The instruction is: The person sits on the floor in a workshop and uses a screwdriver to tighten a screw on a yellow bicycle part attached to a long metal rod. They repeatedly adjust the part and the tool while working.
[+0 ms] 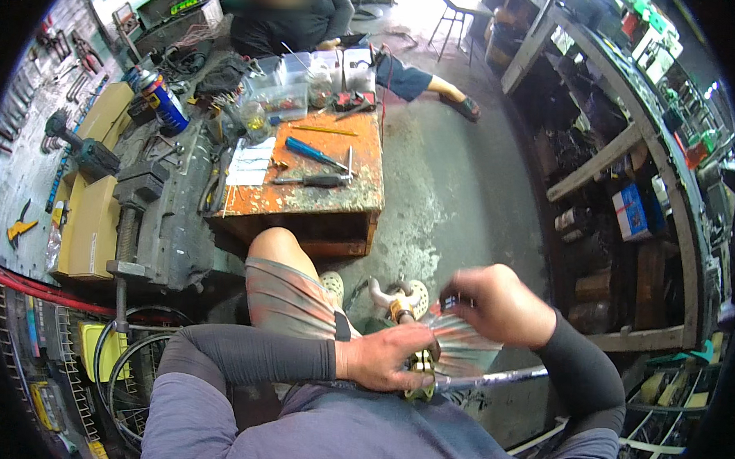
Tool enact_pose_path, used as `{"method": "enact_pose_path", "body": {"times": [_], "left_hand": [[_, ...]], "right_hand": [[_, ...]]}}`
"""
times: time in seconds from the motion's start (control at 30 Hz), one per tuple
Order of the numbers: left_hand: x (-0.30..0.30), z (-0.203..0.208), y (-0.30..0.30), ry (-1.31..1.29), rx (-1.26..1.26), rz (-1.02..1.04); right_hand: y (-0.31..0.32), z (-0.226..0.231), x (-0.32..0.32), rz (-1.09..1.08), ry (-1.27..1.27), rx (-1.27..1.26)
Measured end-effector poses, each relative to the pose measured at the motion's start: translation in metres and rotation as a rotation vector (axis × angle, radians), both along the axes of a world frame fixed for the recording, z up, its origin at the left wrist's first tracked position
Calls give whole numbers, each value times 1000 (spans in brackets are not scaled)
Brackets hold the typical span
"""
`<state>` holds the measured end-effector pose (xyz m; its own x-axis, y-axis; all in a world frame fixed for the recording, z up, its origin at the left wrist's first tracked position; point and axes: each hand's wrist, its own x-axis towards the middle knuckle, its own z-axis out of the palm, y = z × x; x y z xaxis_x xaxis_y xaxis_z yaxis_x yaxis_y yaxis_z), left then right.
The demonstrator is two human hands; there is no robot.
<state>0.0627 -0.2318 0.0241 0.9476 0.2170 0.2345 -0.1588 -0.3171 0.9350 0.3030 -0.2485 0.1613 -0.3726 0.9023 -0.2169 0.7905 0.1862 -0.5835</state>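
Observation:
My left hand [391, 358] is closed around a metal assembly held in front of my lap. Its yellowish-green end piece [421, 365] shows just past my fingers. A silver part with curved arms [396, 296] stands out beyond my hand, above the floor. To the right runs a shiny metal tube [492, 378]; whether it joins the assembly is hidden. My right hand [499, 305] is raised just right of the assembly, slightly blurred, its fingers curled together. Something small and dark [456, 301] shows at its fingertips, too indistinct to name.
An orange worktable [344, 197] ahead bears a blue-handled screwdriver [313, 152], a ratchet-like tool [314, 180] and parts bins [276, 101]. At left are a bench vise [140, 185], a spray can [161, 101] and a drill [80, 145]. Another person [282, 21] sits beyond; a wooden shelf [674, 251] stands right.

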Motion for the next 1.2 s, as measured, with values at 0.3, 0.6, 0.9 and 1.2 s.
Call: {"method": "enact_pose_path", "body": {"times": [0.3,0.6,0.9,1.2], "left_hand": [[2,1,12,49,-38,14],[2,-3,12,-2,-50,68],[5,7,20,88,-106,-2],[7,16,21,69,-161,115]], "right_hand": [[232,-166,-54,-246,-91,415],[256,-173,-81,99,-135,737],[269,-175,-90,344,-219,805],[118,32,27,-98,417,310]]}}
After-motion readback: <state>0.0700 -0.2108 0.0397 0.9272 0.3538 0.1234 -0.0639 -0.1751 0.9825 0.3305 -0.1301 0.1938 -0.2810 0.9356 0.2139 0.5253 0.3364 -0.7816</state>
